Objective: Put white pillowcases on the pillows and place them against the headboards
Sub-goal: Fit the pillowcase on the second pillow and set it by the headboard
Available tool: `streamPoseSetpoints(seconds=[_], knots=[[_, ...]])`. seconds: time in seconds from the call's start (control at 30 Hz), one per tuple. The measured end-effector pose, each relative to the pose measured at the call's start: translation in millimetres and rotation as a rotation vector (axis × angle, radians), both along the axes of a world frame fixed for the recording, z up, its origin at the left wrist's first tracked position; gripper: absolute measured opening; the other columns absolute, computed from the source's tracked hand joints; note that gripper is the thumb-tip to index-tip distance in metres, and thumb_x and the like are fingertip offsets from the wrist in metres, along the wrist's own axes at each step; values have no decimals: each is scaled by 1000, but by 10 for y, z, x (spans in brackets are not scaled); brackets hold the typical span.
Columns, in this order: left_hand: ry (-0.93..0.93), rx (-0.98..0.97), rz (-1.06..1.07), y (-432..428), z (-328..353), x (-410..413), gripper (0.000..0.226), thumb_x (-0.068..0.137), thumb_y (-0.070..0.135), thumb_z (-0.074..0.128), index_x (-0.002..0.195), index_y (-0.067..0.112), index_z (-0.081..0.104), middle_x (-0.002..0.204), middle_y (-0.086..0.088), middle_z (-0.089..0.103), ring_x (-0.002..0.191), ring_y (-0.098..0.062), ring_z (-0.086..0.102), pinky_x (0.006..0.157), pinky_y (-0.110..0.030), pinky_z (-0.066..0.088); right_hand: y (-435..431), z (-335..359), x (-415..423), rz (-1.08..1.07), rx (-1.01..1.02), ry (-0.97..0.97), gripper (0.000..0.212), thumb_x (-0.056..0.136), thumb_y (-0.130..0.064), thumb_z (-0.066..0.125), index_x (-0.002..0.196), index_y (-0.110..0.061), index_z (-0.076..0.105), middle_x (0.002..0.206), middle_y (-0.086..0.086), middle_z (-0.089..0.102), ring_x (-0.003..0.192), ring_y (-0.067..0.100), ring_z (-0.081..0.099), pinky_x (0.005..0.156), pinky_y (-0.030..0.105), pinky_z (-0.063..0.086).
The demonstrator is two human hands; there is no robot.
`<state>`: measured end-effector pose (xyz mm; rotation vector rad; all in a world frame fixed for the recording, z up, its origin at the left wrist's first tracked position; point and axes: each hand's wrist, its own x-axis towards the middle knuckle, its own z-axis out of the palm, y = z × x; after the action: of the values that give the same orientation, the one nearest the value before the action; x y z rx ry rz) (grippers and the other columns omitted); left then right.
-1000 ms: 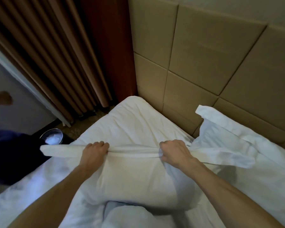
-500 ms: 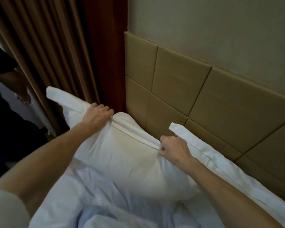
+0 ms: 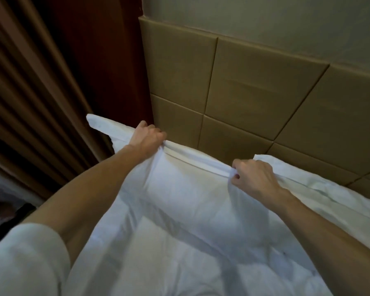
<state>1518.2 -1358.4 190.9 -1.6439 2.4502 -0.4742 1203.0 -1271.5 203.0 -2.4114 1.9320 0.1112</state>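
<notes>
A pillow in a white pillowcase [image 3: 188, 189] stands on the bed with its top edge against the tan padded headboard [image 3: 254, 99]. My left hand [image 3: 147, 138] grips the pillowcase's flat border near its left corner. My right hand [image 3: 252, 176] pinches the same border further right. A second white pillow [image 3: 320, 189] lies to the right along the headboard, partly behind my right hand.
Brown pleated curtains [image 3: 30, 92] and a dark red wooden panel [image 3: 107, 60] stand left of the headboard. White bedding [image 3: 179, 263] covers the bed below the pillow. A beige wall [image 3: 286, 18] rises above the headboard.
Both hands have carried the pillow up off the bed and back until its top edge meets the headboard. The grip on the border is unchanged.
</notes>
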Motion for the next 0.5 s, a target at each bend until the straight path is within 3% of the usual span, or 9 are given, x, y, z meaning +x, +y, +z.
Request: streamPoseSetpoints(seconds=[0.07, 0.13, 0.3, 0.5], knots=[[-2, 35, -18, -190, -26, 117, 15, 86, 18, 63, 98, 27, 65, 93, 4, 69, 93, -20, 59, 86, -37, 37, -77, 8, 184, -25, 3, 71, 10, 94, -32, 55, 91, -23, 52, 76, -5, 56, 59, 9, 46, 51, 22, 32], [-13, 38, -45, -338, -59, 198, 16, 86, 18, 65, 100, 27, 66, 93, 4, 70, 93, -20, 58, 89, -39, 38, -153, 26, 328, -52, 10, 124, 10, 94, -30, 53, 88, -23, 49, 74, -5, 53, 58, 9, 43, 49, 24, 25], [25, -2, -60, -742, -95, 422, 20, 88, 22, 66, 108, 25, 65, 99, 0, 70, 101, -21, 54, 96, -40, 39, -544, 25, 567, -102, -32, 167, 6, 90, -25, 55, 86, -22, 53, 71, -5, 56, 62, 16, 55, 59, 32, 48], [98, -29, -69, -1077, -540, 486, 33, 86, 23, 70, 117, 21, 60, 110, -4, 65, 109, -25, 51, 101, -42, 39, -1004, -183, 680, -153, -3, 213, 3, 92, -25, 56, 91, -22, 55, 74, -5, 58, 66, 15, 57, 64, 32, 53]])
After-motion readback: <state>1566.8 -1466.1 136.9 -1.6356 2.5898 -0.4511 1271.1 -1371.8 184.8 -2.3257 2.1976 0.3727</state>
